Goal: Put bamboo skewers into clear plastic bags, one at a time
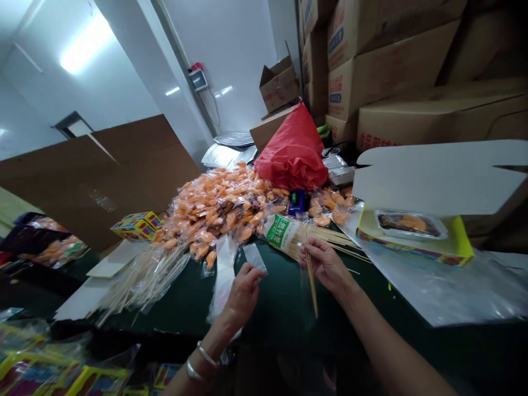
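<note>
Sticks, thin, straight and light brown, are in the right hand, above the dark green table. They form a narrow bunch which slants down toward the person, and clear film shows around it. The thumb and fingers of this hand are closed on the upper part; the exact number of sticks I cannot tell.

Two pale bracelets are on the left wrist. The left hand is almost closed, with one small clear bag pinched between thumb and finger. Just beside it lies one white stack of bags.

At the left there are many bagged sticks, too overlapped for counting. Beyond the right hand lies one pack of loose sticks with a green and white label. At the right, one open box holds one tray.

Farther is one heap of wrapped orange pieces, too many to count, then one red bag, and behind, several stacked cartons.
</note>
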`<state>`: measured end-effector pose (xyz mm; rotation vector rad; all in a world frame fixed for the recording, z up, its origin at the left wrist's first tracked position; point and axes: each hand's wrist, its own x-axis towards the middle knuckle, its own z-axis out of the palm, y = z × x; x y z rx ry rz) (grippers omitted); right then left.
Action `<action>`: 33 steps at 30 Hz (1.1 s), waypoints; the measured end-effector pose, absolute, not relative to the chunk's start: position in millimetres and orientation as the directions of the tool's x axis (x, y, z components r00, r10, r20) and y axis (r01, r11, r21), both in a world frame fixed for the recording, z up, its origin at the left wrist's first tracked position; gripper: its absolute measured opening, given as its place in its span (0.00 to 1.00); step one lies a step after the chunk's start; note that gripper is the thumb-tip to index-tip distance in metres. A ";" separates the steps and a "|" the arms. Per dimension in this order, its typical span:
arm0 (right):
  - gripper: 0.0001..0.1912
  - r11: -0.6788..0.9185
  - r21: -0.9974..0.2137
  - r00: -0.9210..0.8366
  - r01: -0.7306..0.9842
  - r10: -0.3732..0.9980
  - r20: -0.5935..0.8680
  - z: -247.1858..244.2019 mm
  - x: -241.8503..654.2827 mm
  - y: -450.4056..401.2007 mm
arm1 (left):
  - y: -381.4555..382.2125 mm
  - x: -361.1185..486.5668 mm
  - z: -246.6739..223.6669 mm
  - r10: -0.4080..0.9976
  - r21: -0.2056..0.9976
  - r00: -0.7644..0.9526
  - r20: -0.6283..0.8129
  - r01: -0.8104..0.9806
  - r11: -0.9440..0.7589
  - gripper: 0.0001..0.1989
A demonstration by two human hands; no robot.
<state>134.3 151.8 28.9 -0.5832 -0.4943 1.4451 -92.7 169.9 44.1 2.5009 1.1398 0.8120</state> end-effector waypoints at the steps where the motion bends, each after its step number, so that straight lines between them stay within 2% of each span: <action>1: 0.16 0.027 -0.627 0.058 -0.778 0.998 -0.030 28.4 133.4 151.8 | 175.3 -95.9 49.1 0.767 0.455 0.519 0.378 0.617 -0.642 0.18; 5: 0.15 0.028 -0.607 0.051 -0.794 0.999 -0.020 29.0 131.8 151.0 | 184.2 -107.9 60.9 0.746 0.410 0.545 0.381 0.624 -0.665 0.17; 10: 0.16 0.017 -0.626 0.062 -0.779 0.997 -0.049 32.0 132.1 149.2 | 145.3 -119.1 22.9 0.694 0.357 0.680 0.238 0.603 -0.713 0.19; 14: 0.17 -0.026 -0.676 0.036 -0.736 0.996 -0.078 31.4 128.6 148.3 | 111.5 -124.9 -2.6 0.714 0.366 0.686 0.144 0.633 -0.682 0.18; 18: 0.17 -0.041 -0.703 0.027 -0.710 0.996 -0.085 29.6 125.9 148.7 | 106.1 -127.6 -3.1 0.743 0.403 0.660 0.113 0.653 -0.642 0.19; 20: 0.16 -0.049 -0.694 0.024 -0.719 0.995 -0.096 29.2 125.9 149.4 | 110.4 -128.6 -0.4 0.757 0.450 0.649 0.080 0.654 -0.608 0.21; 26: 0.14 -0.059 -0.642 0.021 -0.765 0.993 -0.117 31.1 129.1 149.8 | 117.4 -129.1 15.3 0.767 0.590 0.640 -0.036 0.633 -0.501 0.40; 28: 0.13 -0.053 -0.652 0.037 -0.756 0.992 -0.124 31.2 130.8 149.7 | 115.8 -130.2 25.3 0.793 0.647 0.606 -0.069 0.632 -0.427 0.41; 30: 0.13 -0.034 -0.664 0.054 -0.747 0.992 -0.112 30.0 132.8 150.1 | 115.3 -134.8 35.4 0.856 0.713 0.512 -0.066 0.624 -0.318 0.39; 33: 0.12 -0.026 -0.679 0.056 -0.734 0.994 -0.099 27.1 134.6 151.0 | 119.3 -149.4 47.0 0.980 0.834 0.199 0.012 0.539 -0.119 0.24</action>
